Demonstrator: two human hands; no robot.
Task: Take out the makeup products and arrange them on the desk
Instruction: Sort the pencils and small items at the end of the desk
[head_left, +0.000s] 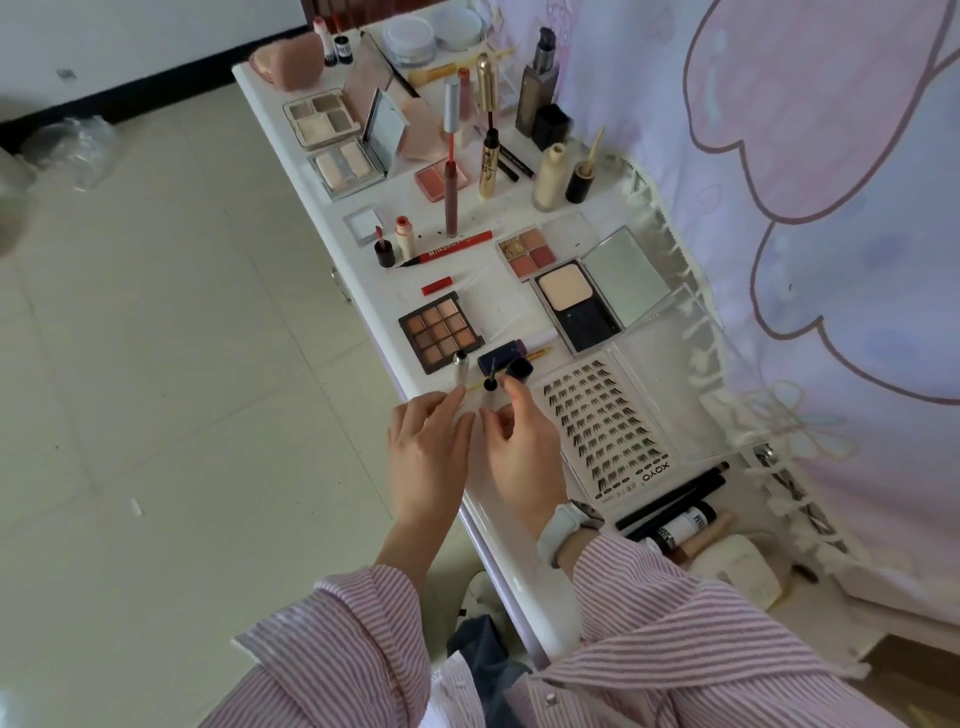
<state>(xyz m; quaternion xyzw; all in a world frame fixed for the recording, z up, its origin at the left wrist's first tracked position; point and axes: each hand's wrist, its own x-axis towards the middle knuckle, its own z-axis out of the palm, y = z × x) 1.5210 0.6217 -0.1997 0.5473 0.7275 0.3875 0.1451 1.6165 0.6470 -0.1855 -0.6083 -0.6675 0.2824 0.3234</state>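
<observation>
Makeup products cover the white desk (519, 566). Both my hands are at its near left edge. My left hand (431, 452) has nearly straight fingers that touch a small clear plastic piece (475, 408). My right hand (519, 447) pinches the same piece between thumb and forefinger. Just beyond the fingertips are a small black round cap (489, 384), a thin gold wand (540, 355), a silver tube (460, 365) and a dark blue box (506, 364). A nine-pan brown eyeshadow palette (441, 332) lies behind them. To the right is a false-lash card (608, 426).
Further back lie an open powder compact (576, 306), a four-pan palette (527, 249), a red pen (457, 247), a blush (441, 179), lip tubes, bottles and more palettes. Black pencils and tubes (675, 519) lie at the near right. A patterned curtain (831, 208) hangs along the right.
</observation>
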